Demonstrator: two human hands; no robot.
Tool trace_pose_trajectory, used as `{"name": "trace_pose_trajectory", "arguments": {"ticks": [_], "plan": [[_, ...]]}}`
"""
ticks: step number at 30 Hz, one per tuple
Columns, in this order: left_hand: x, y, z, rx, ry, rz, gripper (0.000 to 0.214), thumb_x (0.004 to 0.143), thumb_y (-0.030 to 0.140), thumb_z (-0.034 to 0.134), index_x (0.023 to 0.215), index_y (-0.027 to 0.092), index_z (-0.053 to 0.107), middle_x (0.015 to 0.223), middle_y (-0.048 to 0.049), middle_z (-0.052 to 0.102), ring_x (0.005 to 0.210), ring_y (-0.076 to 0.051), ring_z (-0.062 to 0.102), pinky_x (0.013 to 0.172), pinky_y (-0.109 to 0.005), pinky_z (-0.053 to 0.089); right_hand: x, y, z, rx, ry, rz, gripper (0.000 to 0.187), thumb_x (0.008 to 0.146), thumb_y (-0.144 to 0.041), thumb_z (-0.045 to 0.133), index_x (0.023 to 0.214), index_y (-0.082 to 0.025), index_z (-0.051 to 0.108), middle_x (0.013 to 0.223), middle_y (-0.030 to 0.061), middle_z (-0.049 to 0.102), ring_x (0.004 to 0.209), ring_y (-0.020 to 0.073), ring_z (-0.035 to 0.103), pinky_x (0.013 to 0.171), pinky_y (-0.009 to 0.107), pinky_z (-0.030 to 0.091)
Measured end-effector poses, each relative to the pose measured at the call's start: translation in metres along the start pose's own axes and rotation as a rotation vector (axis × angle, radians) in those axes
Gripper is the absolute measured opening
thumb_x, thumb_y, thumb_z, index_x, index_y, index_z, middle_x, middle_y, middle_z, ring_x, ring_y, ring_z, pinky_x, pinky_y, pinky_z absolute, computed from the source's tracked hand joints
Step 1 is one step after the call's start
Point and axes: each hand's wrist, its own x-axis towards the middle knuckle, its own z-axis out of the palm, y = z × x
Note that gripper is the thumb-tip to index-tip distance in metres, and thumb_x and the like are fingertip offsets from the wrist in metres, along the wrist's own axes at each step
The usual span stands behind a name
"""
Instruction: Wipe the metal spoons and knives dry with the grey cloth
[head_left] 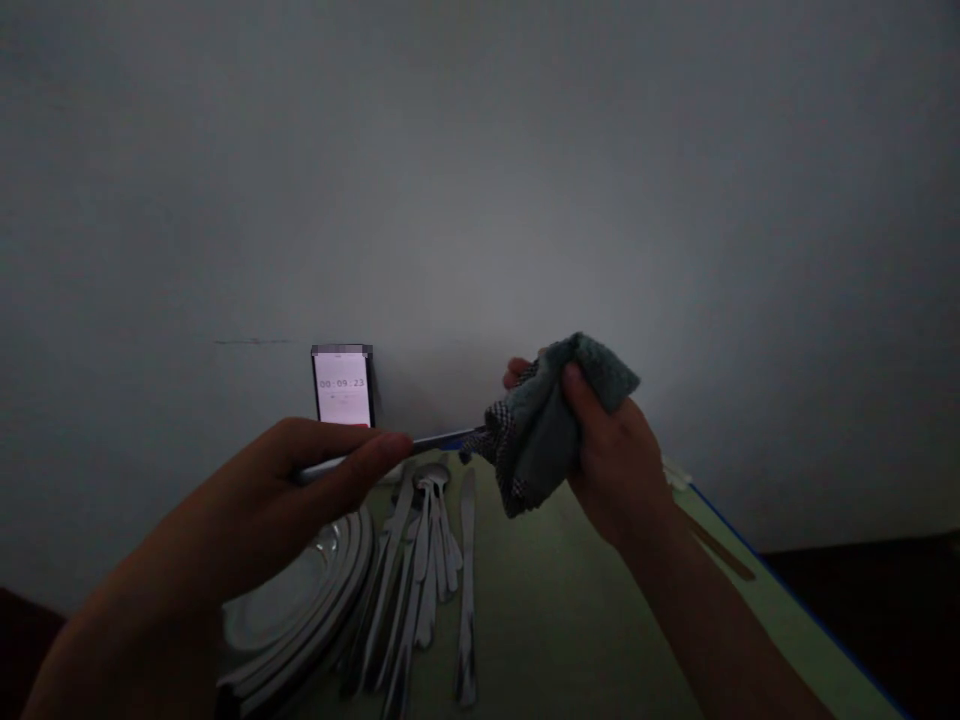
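Left hand (289, 505), at eight o'clock, grips a utensil (441, 440) whose far end enters the cloth (541, 430) gripped by the right hand (621, 468) at four o'clock. Probable step: wiping; next move requires steady lengthwise strokes.

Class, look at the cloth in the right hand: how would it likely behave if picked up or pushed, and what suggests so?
The cloth is probably floppy, since it bunches into folds in the right hand. Pushed, it would likely crumple rather than roll. Its fuzzy-looking upper corner suggests it isn't very slippery.
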Motion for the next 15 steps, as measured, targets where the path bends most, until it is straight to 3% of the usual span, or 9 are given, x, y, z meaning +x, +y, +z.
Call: {"name": "trace_pose_trajectory", "arguments": {"ticks": [3, 6, 9, 15], "plan": [[0.001, -0.001, -0.008, -0.055, -0.086, -0.027, 0.038, 0.073, 0.052, 0.048, 0.065, 0.018, 0.062, 0.048, 0.0043, 0.043, 0.044, -0.008, 0.039, 0.038, -0.017, 0.032, 0.0, -0.007, -0.008, -0.316, -0.13, 0.036, 0.029, 0.079, -0.045, 0.055, 0.093, -0.021, 0.065, 0.096, 0.0053, 0.07, 0.097, 0.0219, 0.062, 0.088, 0.042, 0.048], [0.001, 0.001, -0.007, -0.068, -0.124, -0.013, 0.04, 0.075, 0.052, 0.046, 0.06, 0.018, 0.06, 0.047, 0.0055, 0.036, 0.043, -0.007, 0.033, 0.038, -0.017, 0.03, 0.001, -0.016, -0.015, -0.538, -0.157, 0.034, 0.032, 0.079, -0.047, 0.054, 0.094, -0.021, 0.065, 0.094, 0.0059, 0.07, 0.103, 0.0241, 0.059, 0.089, 0.043, 0.047], [0.001, 0.006, -0.002, -0.055, -0.07, 0.015, 0.037, 0.076, 0.05, 0.048, 0.064, 0.018, 0.063, 0.051, 0.0034, 0.044, 0.047, -0.009, 0.039, 0.041, -0.018, 0.034, 0.003, -0.022, -0.021, -0.645, -0.144, 0.02, 0.035, 0.079, -0.049, 0.053, 0.093, -0.02, 0.065, 0.094, 0.0071, 0.069, 0.099, 0.0252, 0.06, 0.087, 0.043, 0.048], [0.003, 0.012, 0.006, -0.083, -0.129, 0.051, 0.032, 0.078, 0.043, 0.049, 0.066, 0.02, 0.068, 0.052, 0.0027, 0.049, 0.047, -0.009, 0.041, 0.041, -0.018, 0.035, 0.007, -0.023, -0.024, -0.688, -0.112, 0.022, 0.035, 0.078, -0.051, 0.053, 0.087, -0.018, 0.065, 0.093, 0.0087, 0.069, 0.093, 0.025, 0.062, 0.08, 0.042, 0.051]]}}
